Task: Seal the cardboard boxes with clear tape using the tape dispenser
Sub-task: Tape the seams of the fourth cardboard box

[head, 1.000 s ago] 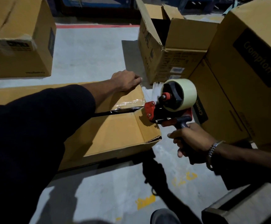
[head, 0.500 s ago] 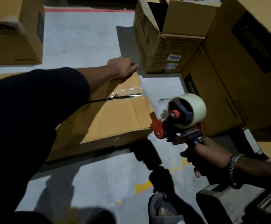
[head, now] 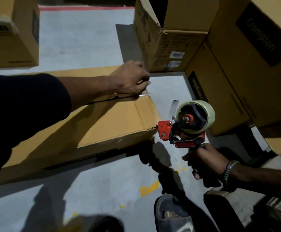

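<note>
- Now, in the head view, the tape dispenser [head: 185, 127] has come away from the flat box [head: 93, 124] — a second ago its red nose was up against the seam at the box's right end, and now it sits off the near right corner, over the floor [head: 86, 39].
- The right hand [head: 203, 162] is clenched round the dispenser's handle, roll [head: 201, 118] uppermost; no strip can be seen running from it to the box, so the tape looks to be cut.
- The left hand [head: 129, 79] has slid to the very end of the seam and lies palm-down on the short bit of clear tape [head: 142, 96] there, fingers curled over the edge, gripping nothing.
- The dark slit [head: 106, 99] between the flaps runs open back under the sleeve [head: 27, 101] — so only the end seems stuck, and I judge this box far from sealed.
- Other boxes stand around; the one beyond [head: 166, 39] has its flaps up, so more work waits.
</note>
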A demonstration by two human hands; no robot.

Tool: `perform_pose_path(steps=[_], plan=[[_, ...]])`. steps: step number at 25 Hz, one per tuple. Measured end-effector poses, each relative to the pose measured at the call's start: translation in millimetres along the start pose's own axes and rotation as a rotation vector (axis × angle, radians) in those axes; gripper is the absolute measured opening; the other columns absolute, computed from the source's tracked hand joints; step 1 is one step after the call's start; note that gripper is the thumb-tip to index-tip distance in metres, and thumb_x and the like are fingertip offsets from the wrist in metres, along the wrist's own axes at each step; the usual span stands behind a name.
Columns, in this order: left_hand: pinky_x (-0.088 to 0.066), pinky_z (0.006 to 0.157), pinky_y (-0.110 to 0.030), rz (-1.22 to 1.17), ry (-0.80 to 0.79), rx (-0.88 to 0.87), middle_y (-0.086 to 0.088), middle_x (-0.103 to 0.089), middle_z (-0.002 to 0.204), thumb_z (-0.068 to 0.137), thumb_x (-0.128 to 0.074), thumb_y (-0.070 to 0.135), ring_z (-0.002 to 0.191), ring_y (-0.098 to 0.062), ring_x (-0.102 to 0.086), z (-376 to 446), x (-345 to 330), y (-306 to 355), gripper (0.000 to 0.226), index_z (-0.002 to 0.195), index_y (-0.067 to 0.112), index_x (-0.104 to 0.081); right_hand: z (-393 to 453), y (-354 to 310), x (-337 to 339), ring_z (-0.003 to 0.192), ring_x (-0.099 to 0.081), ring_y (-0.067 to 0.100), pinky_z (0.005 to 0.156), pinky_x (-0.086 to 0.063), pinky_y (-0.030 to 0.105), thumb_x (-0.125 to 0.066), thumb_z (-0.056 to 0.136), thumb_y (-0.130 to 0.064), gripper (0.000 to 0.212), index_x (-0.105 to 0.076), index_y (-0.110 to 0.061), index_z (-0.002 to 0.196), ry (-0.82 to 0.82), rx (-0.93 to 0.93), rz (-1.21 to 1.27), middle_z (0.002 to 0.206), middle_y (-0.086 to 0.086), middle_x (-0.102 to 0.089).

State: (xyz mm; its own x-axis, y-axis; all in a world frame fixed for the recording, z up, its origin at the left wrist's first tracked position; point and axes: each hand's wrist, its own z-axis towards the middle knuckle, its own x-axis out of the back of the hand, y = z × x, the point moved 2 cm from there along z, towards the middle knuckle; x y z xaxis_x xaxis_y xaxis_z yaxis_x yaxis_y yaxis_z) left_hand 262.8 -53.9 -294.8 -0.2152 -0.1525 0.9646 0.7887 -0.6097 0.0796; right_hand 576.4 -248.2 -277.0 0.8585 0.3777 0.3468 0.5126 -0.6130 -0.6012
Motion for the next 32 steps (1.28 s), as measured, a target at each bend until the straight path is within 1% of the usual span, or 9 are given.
perform_pose_path(steps=[4,7,10,12,14,19,26,30,32], plan=[[-0.051,0.071,-0.039,-0.118,-0.027,-0.092,-0.002,-0.067,0.075,0.104,-0.044,0.045,0.068,-0.02,-0.052,-8.5,-1.8,32.4,0.045,0.085,0.015,-0.073,0.3,7.8,-3.9,0.038,-0.046,0.029,0.05,-0.039,0.037,-0.063,0.091,0.002,0.02,-0.055,0.003,0.073,0.008,0.012,0.001,0.057,0.017,-0.047],[-0.05,0.094,-0.046,-0.113,-0.119,-0.168,0.001,-0.074,0.093,0.106,-0.036,0.055,0.084,-0.019,-0.061,-16.7,-6.7,48.8,0.053,0.104,0.021,-0.077,4.2,13.3,-5.9,0.037,-0.047,0.029,0.049,-0.039,0.036,-0.063,0.09,0.003,0.024,-0.053,0.003,0.069,0.043,0.043,0.028,0.054,0.016,-0.047],[-0.025,0.124,-0.053,-0.081,-0.244,-0.133,0.002,-0.074,0.114,0.104,-0.023,0.071,0.111,-0.019,-0.06,-22.0,-18.5,65.0,0.068,0.118,0.029,-0.075,11.9,25.6,-15.1,0.037,-0.044,0.028,0.051,-0.041,0.039,-0.065,0.089,0.001,0.022,-0.056,0.012,0.074,0.116,0.068,0.054,0.059,0.017,-0.045],[-0.016,0.127,-0.054,-0.066,-0.293,-0.117,0.001,-0.072,0.119,0.102,-0.019,0.075,0.117,-0.02,-0.057,-20.1,-18.2,67.6,0.073,0.121,0.031,-0.074,12.4,38.1,-28.1,0.039,-0.043,0.027,0.045,-0.04,0.032,-0.067,0.09,-0.001,0.019,-0.064,0.017,0.091,0.208,0.105,0.101,0.06,0.017,-0.048],[-0.015,0.127,-0.054,-0.07,-0.324,-0.126,0.002,-0.071,0.119,0.101,-0.018,0.077,0.115,-0.02,-0.056,-16.7,-13.7,67.1,0.074,0.12,0.032,-0.073,6.5,46.8,-43.4,0.04,-0.047,0.029,0.039,-0.037,0.027,-0.069,0.092,-0.01,0.012,-0.077,-0.001,0.09,0.269,0.176,0.088,0.06,0.016,-0.053],[-0.018,0.126,-0.057,-0.066,-0.322,-0.174,0.002,-0.073,0.112,0.094,-0.01,0.085,0.115,-0.022,-0.059,-16.5,-11.4,65.5,0.086,0.116,0.032,-0.074,-8.9,51.6,-56.3,0.037,-0.056,0.03,0.047,-0.045,0.038,-0.071,0.078,-0.048,0.06,-0.057,0.009,0.065,0.309,0.267,0.0,0.05,0.025,-0.049],[-0.014,0.128,-0.057,-0.07,-0.334,-0.203,0.002,-0.073,0.118,0.086,0.001,0.092,0.123,-0.023,-0.058,-14.9,-11.5,66.1,0.101,0.122,0.032,-0.072,-8.4,41.3,-41.0,0.042,-0.063,0.033,0.045,-0.048,0.042,-0.066,0.086,-0.023,0.032,-0.068,0.008,0.081,0.345,0.178,-0.156,0.061,0.028,-0.064],[-0.016,0.126,-0.056,-0.124,-0.303,-0.194,0.001,-0.073,0.116,0.093,-0.017,0.086,0.121,-0.024,-0.059,-15.2,-15.4,67.4,0.085,0.119,0.028,-0.074,-2.5,44.8,-52.4,0.036,-0.042,0.025,0.046,-0.036,0.035,-0.065,0.085,-0.011,0.024,-0.071,0.002,0.103,0.26,0.065,0.087,0.055,0.013,-0.05],[-0.018,0.126,-0.057,-0.145,-0.27,-0.165,0.0,-0.073,0.116,0.092,-0.017,0.087,0.12,-0.025,-0.059,-17.1,-16.8,67.2,0.087,0.118,0.027,-0.074,-2.4,38.8,-53.8,0.036,-0.031,0.019,0.048,-0.026,0.031,-0.06,0.089,-0.004,0.013,-0.06,0.009,0.087,0.165,-0.04,0.201,0.05,0.007,-0.04]])
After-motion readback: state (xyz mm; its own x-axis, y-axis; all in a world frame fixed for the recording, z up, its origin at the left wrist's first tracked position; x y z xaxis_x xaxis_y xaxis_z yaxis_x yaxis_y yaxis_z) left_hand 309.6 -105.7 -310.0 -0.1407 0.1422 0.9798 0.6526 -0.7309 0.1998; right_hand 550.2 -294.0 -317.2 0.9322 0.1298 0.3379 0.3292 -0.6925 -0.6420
